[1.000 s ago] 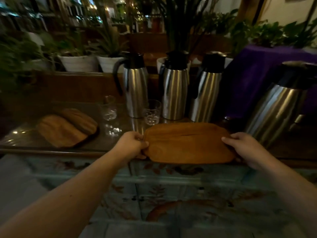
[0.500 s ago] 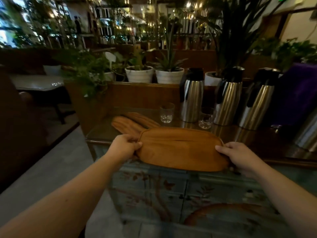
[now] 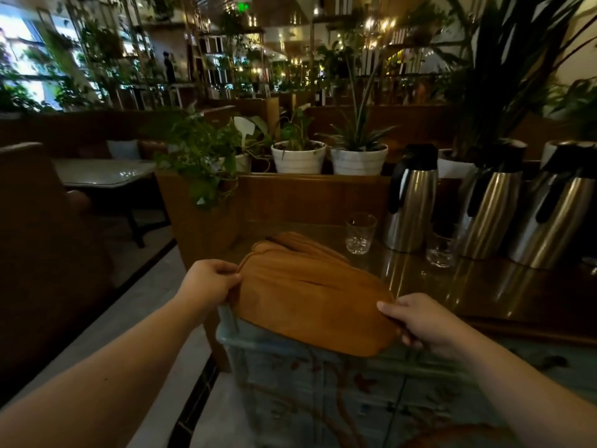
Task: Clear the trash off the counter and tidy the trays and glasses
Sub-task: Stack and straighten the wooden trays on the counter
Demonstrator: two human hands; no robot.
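I hold an oblong wooden tray (image 3: 313, 299) by both ends above the left end of the counter (image 3: 517, 295). My left hand (image 3: 206, 286) grips its left end and my right hand (image 3: 420, 321) grips its right end. The held tray covers most of a stack of similar wooden trays (image 3: 300, 242), whose far edges show just behind it. Two clear glasses stand upright on the counter: one (image 3: 359, 233) behind the trays, the other (image 3: 440, 248) further right between the flasks.
Three steel vacuum flasks (image 3: 410, 202) (image 3: 491, 205) (image 3: 555, 211) line the counter's back right. Potted plants (image 3: 298, 156) sit on the wooden ledge behind. The painted cabinet front (image 3: 355, 392) is below. A dining table (image 3: 103, 173) and seat stand left across the aisle.
Both hands have carried the tray leftward along the counter until it sits over the stacked trays at the left end. My view has turned left and lifted.
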